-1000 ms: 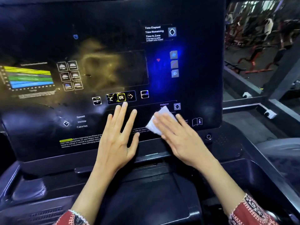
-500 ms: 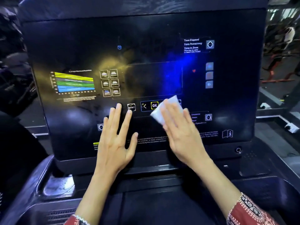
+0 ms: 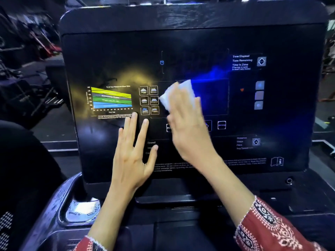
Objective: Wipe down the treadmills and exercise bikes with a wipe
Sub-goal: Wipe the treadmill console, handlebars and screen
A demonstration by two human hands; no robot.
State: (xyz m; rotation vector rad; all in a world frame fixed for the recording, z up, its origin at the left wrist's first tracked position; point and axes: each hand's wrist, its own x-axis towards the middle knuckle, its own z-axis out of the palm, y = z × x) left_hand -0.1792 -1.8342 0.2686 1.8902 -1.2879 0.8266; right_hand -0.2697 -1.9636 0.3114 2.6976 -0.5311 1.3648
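Observation:
A black treadmill console panel fills the view, with a coloured chart, small program buttons and white labels printed on it. My right hand presses a white wipe flat against the middle of the panel with straight fingers; the hand is blurred. The wipe sticks out above and left of the fingertips, beside the program buttons. My left hand rests flat on the panel's lower left part, fingers spread, fingertips just below the chart. Both sleeves are red with a white pattern.
Below the panel lies the dark console tray with a shiny cup holder at the left. Gym equipment stands in the dim background at the left. A floor edge with a white line shows left of the console.
My right hand has slid the wipe up and to the left, from the panel's lower edge past the OK button row to the middle. The left hand has stayed flat. The view has shifted left.

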